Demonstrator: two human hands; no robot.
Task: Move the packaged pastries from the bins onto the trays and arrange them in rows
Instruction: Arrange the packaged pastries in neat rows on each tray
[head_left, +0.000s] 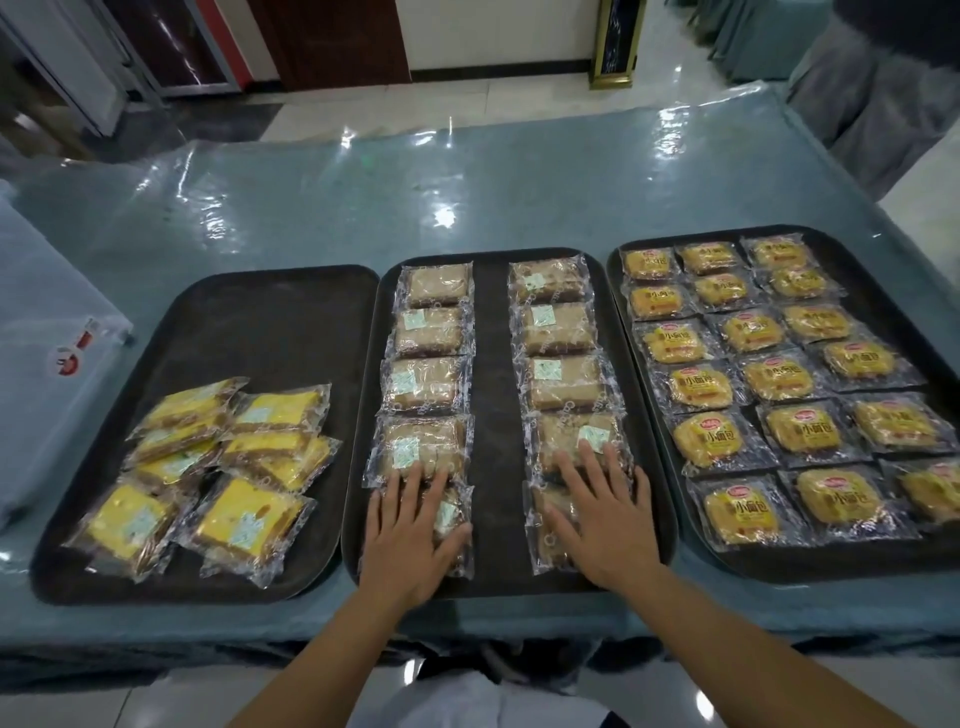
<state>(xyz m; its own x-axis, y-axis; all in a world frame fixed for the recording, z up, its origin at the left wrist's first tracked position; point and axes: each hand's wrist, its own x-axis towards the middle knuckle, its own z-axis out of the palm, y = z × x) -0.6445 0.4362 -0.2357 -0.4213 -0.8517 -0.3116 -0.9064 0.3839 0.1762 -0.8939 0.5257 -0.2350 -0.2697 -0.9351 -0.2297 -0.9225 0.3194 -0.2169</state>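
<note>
Three dark trays lie side by side on the table. The middle tray (491, 415) holds two columns of brown packaged pastries. My left hand (410, 530) lies flat, fingers spread, on the nearest pack of the left column (451, 514). My right hand (602, 509) lies flat on the nearest packs of the right column (545, 525). The left tray (270, 312) carries a loose heap of yellow cake packs (228, 467) at its near half. The right tray (883, 280) is filled with rows of orange bread packs (769, 374).
The table wears a blue cloth under shiny clear plastic (467, 187). A pale translucent bin (47, 364) stands at the left edge. Covered furniture (872, 93) stands at the far right beyond the table.
</note>
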